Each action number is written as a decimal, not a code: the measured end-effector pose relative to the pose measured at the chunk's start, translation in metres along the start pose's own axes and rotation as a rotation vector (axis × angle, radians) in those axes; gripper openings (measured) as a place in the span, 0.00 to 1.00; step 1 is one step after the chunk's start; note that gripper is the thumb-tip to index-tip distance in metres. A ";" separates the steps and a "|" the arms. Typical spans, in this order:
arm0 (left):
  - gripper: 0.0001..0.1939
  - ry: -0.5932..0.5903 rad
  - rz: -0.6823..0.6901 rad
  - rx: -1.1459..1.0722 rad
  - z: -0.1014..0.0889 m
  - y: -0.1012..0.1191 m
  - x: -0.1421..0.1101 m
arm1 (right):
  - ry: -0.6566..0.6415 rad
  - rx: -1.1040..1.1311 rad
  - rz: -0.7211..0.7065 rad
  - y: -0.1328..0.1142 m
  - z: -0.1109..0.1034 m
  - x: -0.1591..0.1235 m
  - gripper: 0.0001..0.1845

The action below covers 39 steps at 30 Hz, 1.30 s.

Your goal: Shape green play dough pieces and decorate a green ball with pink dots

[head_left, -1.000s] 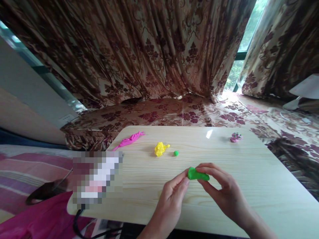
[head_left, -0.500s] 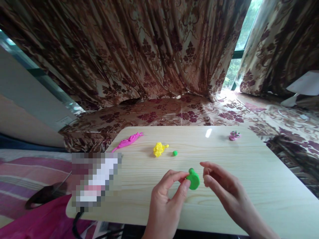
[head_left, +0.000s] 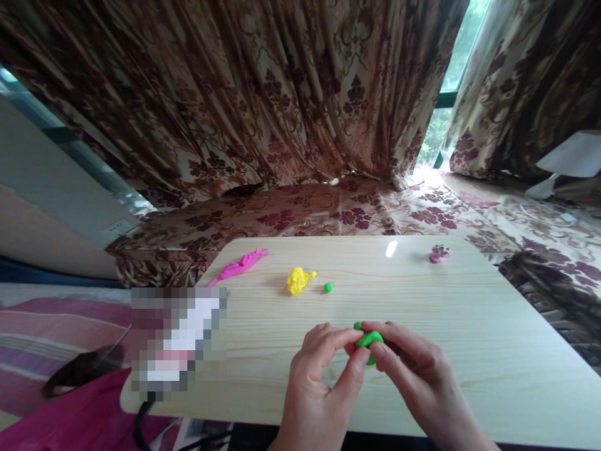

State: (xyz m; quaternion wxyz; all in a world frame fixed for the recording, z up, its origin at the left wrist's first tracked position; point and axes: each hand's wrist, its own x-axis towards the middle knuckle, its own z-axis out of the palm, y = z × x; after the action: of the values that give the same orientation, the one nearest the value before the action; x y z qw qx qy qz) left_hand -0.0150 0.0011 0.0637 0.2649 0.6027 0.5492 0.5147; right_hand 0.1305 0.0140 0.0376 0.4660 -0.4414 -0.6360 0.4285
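A piece of green modelling clay (head_left: 370, 339) is pinched between both hands above the front part of the table. My left hand (head_left: 323, 376) grips its left side with thumb and forefinger. On its right side, the thumb and fingertips of my right hand (head_left: 422, 369) press against it. Part of the clay is hidden behind the fingers. Beyond the hands, a small green ball (head_left: 328, 287) lies on the table, beside a lumpy yellow clay piece (head_left: 297, 281) with a short stem.
The pale wooden table (head_left: 375, 269) also holds a long pink clay piece (head_left: 241, 264) at back left and a small pink-and-green piece (head_left: 440, 253) at back right. A blurred-out white object (head_left: 183, 344) with a black cable lies along the left edge. A lamp (head_left: 570, 156) stands far right.
My right hand has moved left and closed on the green clay, which my left hand was holding alone. The clay has turned and now looks folded between the fingers.
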 end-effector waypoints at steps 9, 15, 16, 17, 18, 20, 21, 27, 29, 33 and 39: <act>0.12 -0.066 -0.290 -0.237 -0.003 -0.003 -0.003 | 0.032 -0.212 -0.311 -0.002 -0.004 0.002 0.25; 0.13 -0.284 -0.701 -1.004 0.003 -0.006 -0.004 | -0.031 -0.354 -0.473 0.000 -0.004 -0.003 0.33; 0.12 -0.286 -0.743 -1.078 0.003 -0.006 -0.004 | -0.019 -0.364 -0.461 -0.001 -0.005 -0.004 0.32; 0.11 -0.288 -0.774 -1.133 0.004 -0.007 -0.004 | -0.003 -0.369 -0.445 -0.003 -0.006 -0.004 0.31; 0.10 -0.296 -0.796 -1.172 0.004 -0.008 -0.004 | 0.011 -0.368 -0.434 -0.005 -0.008 -0.005 0.30; 0.09 -0.315 -0.814 -1.221 0.003 -0.008 -0.004 | 0.001 -0.357 -0.432 -0.009 -0.011 -0.005 0.29; 0.09 -0.324 -0.816 -1.234 0.003 -0.008 -0.004 | -0.029 -0.349 -0.437 -0.011 -0.012 -0.005 0.28; 0.10 -0.296 -0.816 -1.119 0.000 -0.005 -0.004 | -0.055 -0.142 -0.198 -0.017 -0.020 0.001 0.25; 0.11 -0.301 -0.740 -1.000 -0.001 -0.004 -0.005 | -0.100 -0.077 -0.124 -0.020 -0.023 0.005 0.28; 0.12 -0.254 -0.583 -0.779 -0.004 -0.001 -0.006 | -0.296 -0.055 -0.080 -0.032 -0.025 0.012 0.15; 0.10 -0.204 -0.525 -0.686 -0.009 0.005 -0.006 | -0.318 -0.066 -0.126 -0.036 -0.026 0.012 0.13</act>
State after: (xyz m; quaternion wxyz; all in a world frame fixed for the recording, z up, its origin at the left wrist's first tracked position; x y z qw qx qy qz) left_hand -0.0210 -0.0076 0.0693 0.6242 0.3676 0.4521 0.5204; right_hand 0.1475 0.0204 0.0794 0.3705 -0.3424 -0.7418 0.4417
